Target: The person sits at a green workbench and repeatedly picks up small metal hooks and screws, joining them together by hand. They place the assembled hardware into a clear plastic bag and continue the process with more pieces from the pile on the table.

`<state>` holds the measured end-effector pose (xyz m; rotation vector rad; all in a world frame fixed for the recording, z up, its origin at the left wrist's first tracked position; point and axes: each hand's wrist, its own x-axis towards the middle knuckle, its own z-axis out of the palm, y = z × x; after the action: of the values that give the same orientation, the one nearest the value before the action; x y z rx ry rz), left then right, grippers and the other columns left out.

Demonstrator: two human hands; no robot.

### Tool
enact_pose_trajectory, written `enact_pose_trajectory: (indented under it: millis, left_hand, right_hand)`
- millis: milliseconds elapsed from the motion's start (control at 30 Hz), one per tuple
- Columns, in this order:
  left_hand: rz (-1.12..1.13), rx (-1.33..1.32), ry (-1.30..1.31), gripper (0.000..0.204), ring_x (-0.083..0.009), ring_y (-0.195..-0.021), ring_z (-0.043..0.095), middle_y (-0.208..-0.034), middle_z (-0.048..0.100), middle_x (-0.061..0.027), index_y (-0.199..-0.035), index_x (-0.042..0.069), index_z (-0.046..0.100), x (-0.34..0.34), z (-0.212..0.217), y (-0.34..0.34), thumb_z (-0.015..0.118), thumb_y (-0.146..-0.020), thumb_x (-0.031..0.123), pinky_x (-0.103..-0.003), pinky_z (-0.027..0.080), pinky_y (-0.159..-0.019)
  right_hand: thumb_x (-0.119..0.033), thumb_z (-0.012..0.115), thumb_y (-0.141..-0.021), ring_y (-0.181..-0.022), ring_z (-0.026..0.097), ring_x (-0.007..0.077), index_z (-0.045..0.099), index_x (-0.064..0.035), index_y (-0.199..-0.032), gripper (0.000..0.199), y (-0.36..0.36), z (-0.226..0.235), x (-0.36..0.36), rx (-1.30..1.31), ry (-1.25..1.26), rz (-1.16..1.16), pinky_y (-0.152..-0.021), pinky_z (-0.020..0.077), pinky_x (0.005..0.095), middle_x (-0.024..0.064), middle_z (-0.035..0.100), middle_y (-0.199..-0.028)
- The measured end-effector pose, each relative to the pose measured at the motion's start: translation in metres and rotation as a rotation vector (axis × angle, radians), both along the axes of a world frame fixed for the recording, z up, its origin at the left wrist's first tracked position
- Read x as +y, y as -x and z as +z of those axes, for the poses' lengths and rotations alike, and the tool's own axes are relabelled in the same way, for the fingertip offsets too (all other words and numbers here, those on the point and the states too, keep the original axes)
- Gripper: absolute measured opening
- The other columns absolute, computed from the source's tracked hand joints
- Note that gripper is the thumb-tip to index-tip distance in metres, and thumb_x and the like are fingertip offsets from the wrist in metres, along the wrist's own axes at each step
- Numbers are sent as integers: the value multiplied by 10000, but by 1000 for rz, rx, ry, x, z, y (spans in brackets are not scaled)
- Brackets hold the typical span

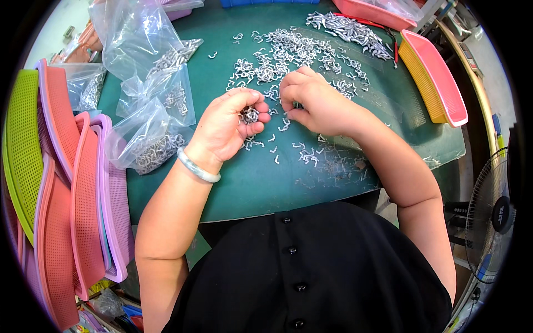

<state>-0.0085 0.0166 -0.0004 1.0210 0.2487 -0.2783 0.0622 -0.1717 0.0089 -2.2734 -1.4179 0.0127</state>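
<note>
My left hand (pixel 233 119) is turned palm up and curled around several small curved silvery metal pieces (pixel 250 115). Beside it, my right hand (pixel 311 100) is closed in a pinch, fingertips pointing down; what they hold, if anything, is hidden. Just beyond both hands a loose pile of the same small curved metal pieces (pixel 294 53) spreads over the green table mat (pixel 250 188). A few stray pieces (pixel 307 155) lie on the near side of my hands.
Clear plastic bags of metal parts (pixel 158 150) sit at the left, beside stacked mesh baskets (pixel 89 205). At far right stand a pink-and-yellow basket (pixel 436 77) and a fan (pixel 488 216). Longer metal pieces (pixel 350 34) are heaped at the back, next to red-handled pliers (pixel 395 53).
</note>
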Motion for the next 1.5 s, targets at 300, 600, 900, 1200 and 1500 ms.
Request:
enact_pose_trajectory:
  millis: [300,600,900,1200,1500]
  left_hand:
    - [-134,15,87,271,-194,-773,596,-866,578,-112,-999,-40,547,-1,1,0,451,-900,193,-260,522,-640]
    - [-105,-19,-38,227,-130,-736,582,-843,574,-68,-987,-6,564,1,1,1,490,-881,181,-216,499,-603]
    - [-97,-1,-13,272,-211,-806,596,-885,573,-124,-995,-48,544,-5,5,3,461,-896,192,-291,520,-707]
    - [-146,23,93,266,-189,-728,592,-856,575,-119,-954,-27,544,1,1,1,447,-904,216,-244,514,-605]
    - [-21,-9,97,149,-145,-687,567,-813,562,-87,-954,-17,526,11,0,-6,473,-852,77,-200,488,-540]
  right_hand:
    - [-40,601,-705,-817,515,245,589,-17,-801,100,-6,15,7,355,-325,14,-764,414,327,64,553,-795]
    - [-34,666,-599,-948,429,264,603,-71,-795,210,-2,6,-11,-53,38,108,-838,375,351,66,493,-953]
    - [-34,644,-636,-906,453,250,578,-44,-749,131,1,10,-5,44,-63,73,-807,386,342,65,524,-882]
    - [-54,581,-743,-847,554,274,612,-15,-900,165,-34,12,14,24,-193,-74,-767,436,352,109,593,-866]
    - [-70,599,-674,-872,551,307,613,-53,-817,145,-65,3,43,-126,78,34,-757,443,376,100,595,-826]
